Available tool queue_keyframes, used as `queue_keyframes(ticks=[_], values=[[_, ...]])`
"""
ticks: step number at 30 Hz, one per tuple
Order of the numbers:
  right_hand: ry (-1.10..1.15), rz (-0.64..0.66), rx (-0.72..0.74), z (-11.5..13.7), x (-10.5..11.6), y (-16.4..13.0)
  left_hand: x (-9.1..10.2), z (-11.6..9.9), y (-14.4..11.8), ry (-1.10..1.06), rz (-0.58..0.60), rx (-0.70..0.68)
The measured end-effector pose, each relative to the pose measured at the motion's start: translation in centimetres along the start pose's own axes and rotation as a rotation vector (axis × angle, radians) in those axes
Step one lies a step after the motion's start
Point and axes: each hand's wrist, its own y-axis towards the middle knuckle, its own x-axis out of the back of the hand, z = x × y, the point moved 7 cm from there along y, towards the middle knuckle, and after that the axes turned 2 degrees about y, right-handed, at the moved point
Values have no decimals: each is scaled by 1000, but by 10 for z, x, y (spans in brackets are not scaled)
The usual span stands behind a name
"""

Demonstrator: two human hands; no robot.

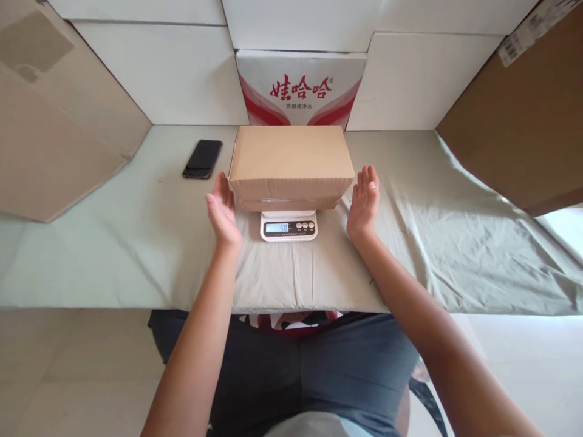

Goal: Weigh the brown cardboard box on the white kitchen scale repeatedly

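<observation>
A closed brown cardboard box [291, 153] rests on a small white digital kitchen scale [288, 237], hiding the scale's platform. The scale's lit display seems to read 50, with three round buttons beside it. My left hand [223, 211] is just off the box's left side, fingers stretched out and pointing away from me. On the opposite side my right hand [364, 203] is held upright, palm toward the box, fingers extended. Both hands hold nothing, and small gaps show between them and the box.
A black smartphone [203, 159] lies left of the box on the greenish cloth [150, 255]. Behind stands a white carton [300, 88] with red lettering, among white panels. Large brown cardboard sheets flank the left [68, 115] and right [523, 115]. The table's front edge is near my lap.
</observation>
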Motion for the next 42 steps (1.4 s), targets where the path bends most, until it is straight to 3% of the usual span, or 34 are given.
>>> queue_keyframes(ticks=[6, 15, 42], values=[[36, -18, -13, 0, 0, 0, -10, -4, -6, -51, -20, 65], [44, -20, -47, -6, 0, 1, -18, -7, -10, -11, -16, 37], [26, -7, -68, -13, 2, 6, -21, -12, -10, -17, 0, 18]])
